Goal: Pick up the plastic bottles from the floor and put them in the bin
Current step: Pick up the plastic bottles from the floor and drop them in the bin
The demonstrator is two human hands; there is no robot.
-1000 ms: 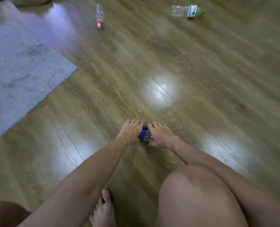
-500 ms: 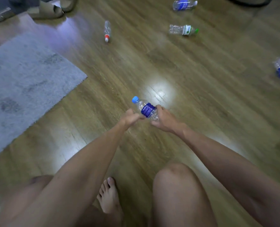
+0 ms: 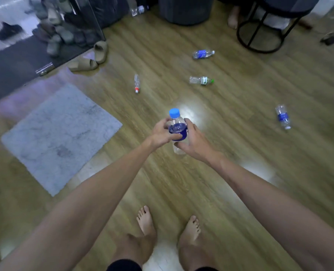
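A clear plastic bottle with a blue cap and blue label is upright in front of me, well above the floor. My left hand grips its left side and my right hand wraps its right side and base. On the wooden floor lie a red-capped bottle, a green-capped bottle, a blue-label bottle and another blue-label bottle at the right. A further bottle lies at the back. A dark round bin stands at the top middle.
A grey mat lies on the left. Beige slippers and a pile of shoes sit at the back left. A black round stool frame stands back right, with another person's foot beside it. My bare feet are below.
I have risen from a crouch and both hands have lifted the blue-label bottle off the floor, turning it upright. The view has widened to show the bin, stool and more bottles.
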